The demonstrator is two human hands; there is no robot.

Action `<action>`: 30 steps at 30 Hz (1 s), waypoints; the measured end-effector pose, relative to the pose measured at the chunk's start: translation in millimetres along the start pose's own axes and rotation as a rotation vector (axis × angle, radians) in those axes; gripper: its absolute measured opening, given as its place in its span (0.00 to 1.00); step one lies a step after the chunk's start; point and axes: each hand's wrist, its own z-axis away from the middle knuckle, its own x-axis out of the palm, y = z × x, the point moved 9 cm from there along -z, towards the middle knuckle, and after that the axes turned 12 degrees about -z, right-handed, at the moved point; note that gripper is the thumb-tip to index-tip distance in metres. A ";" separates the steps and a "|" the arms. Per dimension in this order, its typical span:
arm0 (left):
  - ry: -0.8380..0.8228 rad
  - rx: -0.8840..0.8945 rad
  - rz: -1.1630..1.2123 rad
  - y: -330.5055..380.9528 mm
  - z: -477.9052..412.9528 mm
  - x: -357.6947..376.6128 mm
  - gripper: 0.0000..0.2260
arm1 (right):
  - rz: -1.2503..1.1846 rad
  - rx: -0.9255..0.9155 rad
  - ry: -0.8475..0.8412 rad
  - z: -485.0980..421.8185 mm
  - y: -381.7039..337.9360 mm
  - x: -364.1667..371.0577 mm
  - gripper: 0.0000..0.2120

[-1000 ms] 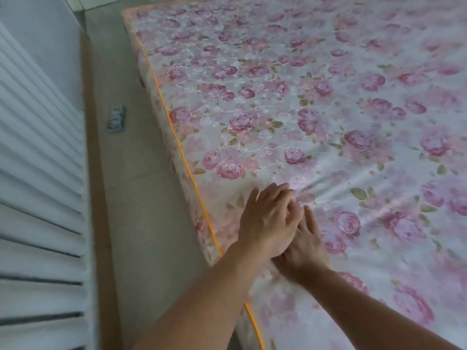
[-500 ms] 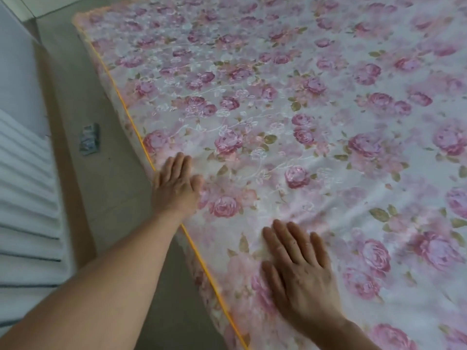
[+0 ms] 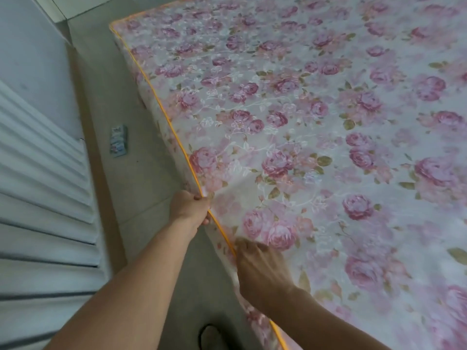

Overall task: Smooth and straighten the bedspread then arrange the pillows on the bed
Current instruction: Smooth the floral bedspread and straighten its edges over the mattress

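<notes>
bedspread [image 3: 328, 147]: cut off top, right | right hand [image 3: 260, 269]: fingers blurred | floor packet [image 3: 118, 141]: print unreadable

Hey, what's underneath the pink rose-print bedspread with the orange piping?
Nothing beneath it shows. The pink rose-print bedspread covers all of the bed top in view and drapes over the side, hiding whatever lies below. The left hand and right hand grip its orange piped edge.

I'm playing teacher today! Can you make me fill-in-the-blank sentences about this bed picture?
1. The piping along the bedspread edge is coloured ____.
2. The small packet lies on the ____.
3. The left hand grips the edge nearer the packet than the ____ hand does.
Missing words: orange; floor; right.
</notes>
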 end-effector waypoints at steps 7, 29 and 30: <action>-0.143 0.003 0.048 14.2 -36.1 -6.2 0.10 | -0.030 0.020 0.124 -49.8 -21.7 -14.8 0.07; -0.112 0.245 -0.109 82.2 -170.6 -70.7 0.21 | 0.073 0.167 0.246 -227.3 -74.4 -49.3 0.06; -0.142 0.230 -0.094 82.7 -177.1 -67.8 0.21 | 0.104 0.187 0.229 -234.3 -76.4 -49.9 0.06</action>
